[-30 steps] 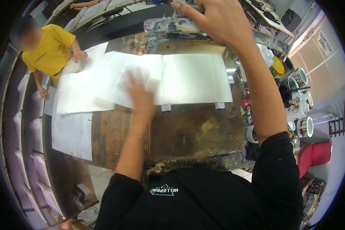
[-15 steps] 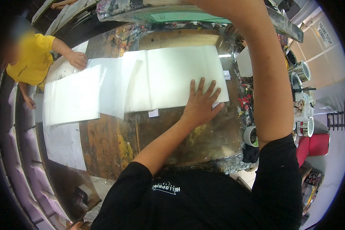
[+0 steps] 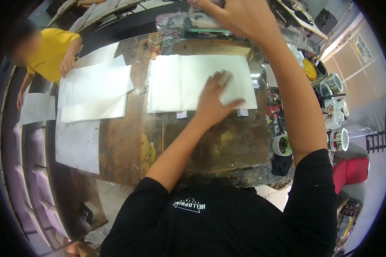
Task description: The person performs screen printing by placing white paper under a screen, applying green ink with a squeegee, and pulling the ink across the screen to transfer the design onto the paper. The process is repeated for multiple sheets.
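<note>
My left hand (image 3: 216, 98) is open over a stack of whitish translucent sheets (image 3: 167, 85), its thumb stretched out near the front edge and its fingertips smeared by motion. Whether the palm touches the top sheet I cannot tell. At the top edge, my right hand (image 3: 244, 19) is closed on the raised printing screen frame (image 3: 188, 21), whose rim looks wrapped in worn clear film; some of its fingers are cut off by the picture's edge. Small white tabs (image 3: 182, 115) stick out along the stack's edges.
A co-worker in a yellow shirt (image 3: 55, 47) stands at the far left, one hand (image 3: 67, 64) at a second stack of sheets (image 3: 94, 92). Paint cans (image 3: 334, 83) line the right side. A tape roll (image 3: 281, 144) and a dark cloth (image 3: 282, 165) lie at the table's right edge.
The translucent sheet that bridged both stacks now lies on the co-worker's stack at left. The screen frame is tilted up farther in my right hand. My left hand has shifted slightly leftward.
</note>
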A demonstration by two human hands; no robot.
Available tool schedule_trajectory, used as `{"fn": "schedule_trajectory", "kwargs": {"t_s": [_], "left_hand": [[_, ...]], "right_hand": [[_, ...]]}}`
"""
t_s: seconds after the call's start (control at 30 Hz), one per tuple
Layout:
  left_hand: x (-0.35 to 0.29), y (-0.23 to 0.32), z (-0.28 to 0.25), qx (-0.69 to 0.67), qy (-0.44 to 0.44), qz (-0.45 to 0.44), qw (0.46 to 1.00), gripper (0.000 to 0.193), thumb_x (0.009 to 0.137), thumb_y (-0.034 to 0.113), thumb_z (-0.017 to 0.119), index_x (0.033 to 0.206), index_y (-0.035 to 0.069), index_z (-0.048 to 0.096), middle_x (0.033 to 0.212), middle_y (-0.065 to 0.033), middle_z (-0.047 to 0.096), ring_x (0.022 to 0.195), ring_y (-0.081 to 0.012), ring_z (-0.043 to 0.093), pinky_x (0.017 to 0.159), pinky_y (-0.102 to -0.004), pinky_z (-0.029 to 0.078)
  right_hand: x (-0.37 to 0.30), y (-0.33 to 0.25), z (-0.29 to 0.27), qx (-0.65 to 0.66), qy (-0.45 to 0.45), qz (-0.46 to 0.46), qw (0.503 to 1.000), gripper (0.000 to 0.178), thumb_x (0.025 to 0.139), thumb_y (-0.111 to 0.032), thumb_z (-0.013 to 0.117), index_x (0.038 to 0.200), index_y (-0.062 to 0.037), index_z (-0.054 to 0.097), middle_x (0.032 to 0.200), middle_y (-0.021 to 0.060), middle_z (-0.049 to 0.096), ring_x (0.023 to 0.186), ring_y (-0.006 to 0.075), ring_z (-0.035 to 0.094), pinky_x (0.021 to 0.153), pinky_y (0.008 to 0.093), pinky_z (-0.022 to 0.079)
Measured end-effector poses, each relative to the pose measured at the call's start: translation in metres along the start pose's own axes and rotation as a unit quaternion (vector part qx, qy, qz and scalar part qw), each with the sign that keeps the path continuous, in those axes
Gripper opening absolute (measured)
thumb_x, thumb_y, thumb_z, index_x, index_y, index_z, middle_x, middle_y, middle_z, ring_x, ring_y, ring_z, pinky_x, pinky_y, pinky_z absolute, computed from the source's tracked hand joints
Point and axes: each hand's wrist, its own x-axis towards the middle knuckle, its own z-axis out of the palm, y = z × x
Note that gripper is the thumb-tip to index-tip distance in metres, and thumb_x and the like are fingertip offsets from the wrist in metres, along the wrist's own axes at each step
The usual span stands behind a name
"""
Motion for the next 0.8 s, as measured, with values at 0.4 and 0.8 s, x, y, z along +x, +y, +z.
{"fn": "schedule_trajectory", "kwargs": {"t_s": [0.4,0.8], "left_hand": [[-0.074,-0.010,-0.094,-0.167,0.055,-0.258,0.950,0.111,0.064,0.052,0.099,0.150,-0.001,0.054,0.114,-0.0120,0.070,0.108,-0.0242,0.067,0.098,-0.0393,0.052],[-0.113,-0.043,-0.070,0.125,0.003,-0.217,0.968,0.120,0.050,0.060,0.097,0.146,-0.001,0.058,0.096,-0.0105,0.059,0.094,-0.0292,0.059,0.086,-0.0432,0.049]], "right_hand": [[-0.168,-0.016,0.067,0.099,-0.305,-0.032,0.947,0.026,0.084,-0.015,0.072,0.107,-0.0046,0.067,0.109,0.0197,0.064,0.104,0.0402,0.061,0.089,0.0499,0.050],[-0.220,-0.040,0.130,0.023,-0.229,0.028,0.973,0.032,0.080,-0.023,0.080,0.106,-0.0157,0.065,0.100,0.0046,0.065,0.098,0.0273,0.064,0.091,0.0484,0.041]]}}
